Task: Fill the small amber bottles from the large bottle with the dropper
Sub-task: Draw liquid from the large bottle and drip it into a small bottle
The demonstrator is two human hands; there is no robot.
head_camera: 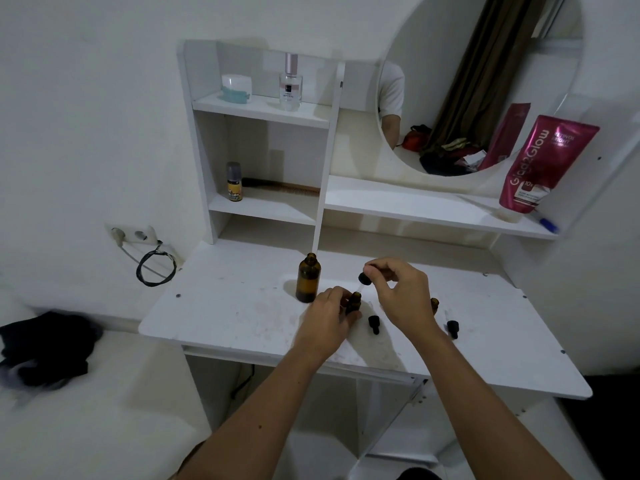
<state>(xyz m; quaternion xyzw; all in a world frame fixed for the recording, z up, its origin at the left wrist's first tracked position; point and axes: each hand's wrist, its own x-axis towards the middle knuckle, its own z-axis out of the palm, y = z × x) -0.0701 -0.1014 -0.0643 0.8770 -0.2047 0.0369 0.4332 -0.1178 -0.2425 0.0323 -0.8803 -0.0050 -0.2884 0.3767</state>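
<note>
Nearest, two loose black dropper caps lie flat on the white table (pixel 214 317): one cap (pixel 373 323) just in front of the hands, the other cap (pixel 452 328) off to the right. Just beyond them, the left hand (pixel 327 315) is closed around a small amber bottle (pixel 354 303), thumb and fingers wrapped round its lower body so only the neck and shoulder show. Such a bottle looks light, hard and easy to tip, probably glass, so holding it low and pressed to the table is the sound grip; its smooth wall could slip if wet. The right hand (pixel 398 292) pinches the dropper (pixel 363 279) by its black rubber bulb between thumb and forefinger, the thin clear tube pointing down at the held bottle's mouth. I judge the tip is at or just inside the neck, though the tube is too faint to be sure. The bulb is soft and a light squeeze should be enough; the tube looks brittle and should not knock the rim. A second small amber bottle (pixel 434 304) peeps out behind the right hand, mostly hidden. Farther back, just left of the left hand, the large bottle (pixel 307 279) stands upright and uncapped, heavier and steadier, apart from both hands
</note>
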